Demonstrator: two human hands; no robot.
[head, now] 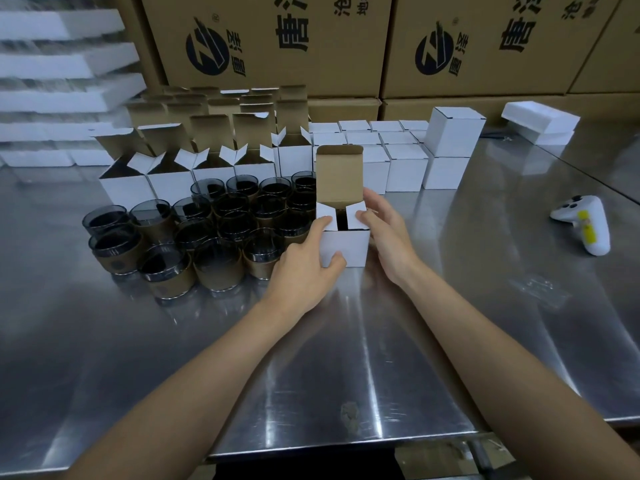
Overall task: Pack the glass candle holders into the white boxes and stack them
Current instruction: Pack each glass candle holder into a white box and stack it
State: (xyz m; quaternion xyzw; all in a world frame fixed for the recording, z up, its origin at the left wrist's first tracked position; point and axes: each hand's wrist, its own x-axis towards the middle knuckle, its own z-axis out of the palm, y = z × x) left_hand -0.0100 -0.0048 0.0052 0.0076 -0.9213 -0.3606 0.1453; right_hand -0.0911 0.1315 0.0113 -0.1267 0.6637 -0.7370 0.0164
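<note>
- Gripping the centre-frame white box [344,247], the left hand [304,268] steadies it, forefinger tucking one flap [325,212].
- Opposite, the right hand [384,233] holds the far side, thumb tucking the other flap.

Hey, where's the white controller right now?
In the head view the controller lies alone at the far right of the table, right of the open box in the right hand, nearer than the stacked closed boxes.

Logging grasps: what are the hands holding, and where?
The white box: the left hand holds its front-left corner, the right hand its right side and flap.
</note>
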